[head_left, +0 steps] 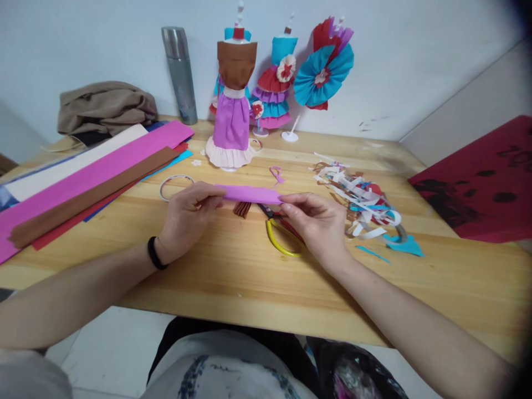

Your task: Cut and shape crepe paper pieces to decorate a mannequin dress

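Note:
A strip of purple crepe paper (pixel 251 194) stretches level between my two hands above the table. My left hand (pixel 189 213) pinches its left end, and my right hand (pixel 313 224) pinches the right end between thumb and fingers. Below the strip lie scissors with yellow handles (pixel 274 244), partly covered by my right hand and the paper. A small pleated brown piece (pixel 241 209) shows under the strip. Just beyond stands a small dress form in a brown top, purple skirt and pale ruffle (pixel 230 119).
Long crepe paper sheets (pixel 95 172) are stacked at the left, by a brown cloth (pixel 106 105) and a grey flask (pixel 179 75). Two more decorated dress forms (pixel 274 91) stand at the back. Paper scraps (pixel 353 194) lie right, near a red bag (pixel 482 183). A tape ring (pixel 177 178) lies left.

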{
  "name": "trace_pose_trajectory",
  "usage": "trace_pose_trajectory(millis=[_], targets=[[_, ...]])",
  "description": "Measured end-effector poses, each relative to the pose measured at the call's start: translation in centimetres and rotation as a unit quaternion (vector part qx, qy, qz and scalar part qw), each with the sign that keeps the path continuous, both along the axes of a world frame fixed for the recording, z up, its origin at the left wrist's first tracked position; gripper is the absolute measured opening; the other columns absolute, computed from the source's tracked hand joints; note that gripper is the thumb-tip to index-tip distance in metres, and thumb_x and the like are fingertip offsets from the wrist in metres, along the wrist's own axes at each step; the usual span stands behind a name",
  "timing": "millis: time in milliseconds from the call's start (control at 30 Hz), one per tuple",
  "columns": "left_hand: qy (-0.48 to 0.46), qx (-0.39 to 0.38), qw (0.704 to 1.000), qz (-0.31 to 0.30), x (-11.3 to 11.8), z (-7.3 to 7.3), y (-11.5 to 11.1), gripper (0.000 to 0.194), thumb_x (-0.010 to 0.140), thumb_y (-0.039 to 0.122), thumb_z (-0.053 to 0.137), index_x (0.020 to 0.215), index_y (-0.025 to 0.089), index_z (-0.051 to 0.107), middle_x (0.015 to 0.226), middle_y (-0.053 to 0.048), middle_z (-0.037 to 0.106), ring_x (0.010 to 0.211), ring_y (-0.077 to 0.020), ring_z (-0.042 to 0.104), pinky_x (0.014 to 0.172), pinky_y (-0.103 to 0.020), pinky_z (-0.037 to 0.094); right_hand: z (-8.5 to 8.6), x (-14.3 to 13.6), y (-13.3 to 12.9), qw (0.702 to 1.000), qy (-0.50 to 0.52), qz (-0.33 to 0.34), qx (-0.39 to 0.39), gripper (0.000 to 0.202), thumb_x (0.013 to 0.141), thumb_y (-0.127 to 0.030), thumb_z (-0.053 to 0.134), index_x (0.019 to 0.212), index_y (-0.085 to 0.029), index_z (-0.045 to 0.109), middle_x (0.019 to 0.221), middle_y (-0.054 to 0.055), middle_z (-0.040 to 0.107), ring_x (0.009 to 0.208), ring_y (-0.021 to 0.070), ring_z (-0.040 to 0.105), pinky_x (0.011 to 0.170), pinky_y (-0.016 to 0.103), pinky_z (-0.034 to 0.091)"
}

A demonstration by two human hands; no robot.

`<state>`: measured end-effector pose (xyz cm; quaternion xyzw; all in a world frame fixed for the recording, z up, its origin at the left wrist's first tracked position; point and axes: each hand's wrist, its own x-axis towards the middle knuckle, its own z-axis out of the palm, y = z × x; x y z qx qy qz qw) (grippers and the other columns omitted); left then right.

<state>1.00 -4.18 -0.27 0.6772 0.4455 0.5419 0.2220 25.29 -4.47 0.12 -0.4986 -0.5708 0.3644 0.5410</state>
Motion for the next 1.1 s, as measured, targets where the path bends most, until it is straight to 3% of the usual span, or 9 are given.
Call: trace_pose_trajectory(millis=[267,467,1100], targets=[[-0.083,-0.088,0.993,0.011,0.6,0.7,-0.1,0.008,0.08,0.025,0.07,0.079,0.017,0.07,0.067,0.0,0.071,0.061,-0.0145,0.071,0.057,-0.024,0.057,0.2,-0.2,-0.1,1.0,0.023,0.006,-0.02,0.011,0.07,-0.032,0.079,0.072,-0.026,0.071,0.07,0.002,0.073,0.061,0.0195,0.067,0.057,0.035,0.058],[-0.129,-0.136,0.982,-0.01,0.8,1.4,-0.3,0.009,0.075,0.025,0.073,0.075,0.017,0.068,0.064,0.0,0.072,0.061,-0.0159,0.072,0.06,-0.026,0.059,0.2,-0.1,0.0,0.998,0.049,-0.004,-0.03,0.016,0.067,-0.034,0.081,0.071,-0.025,0.069,0.072,0.003,0.073,0.061,0.0185,0.066,0.057,0.033,0.056],[-0.122,-0.147,0.981,-0.021,0.9,1.9,-0.6,0.009,0.075,0.024,0.073,0.074,0.016,0.068,0.061,-0.001,0.071,0.056,-0.0152,0.069,0.056,-0.026,0.057,0.3,-0.1,-0.1,0.997,0.068,0.008,-0.036,0.013,0.066,-0.03,0.082,0.069,-0.026,0.07,0.064,0.001,0.07,0.054,0.0173,0.063,0.053,0.032,0.055]])
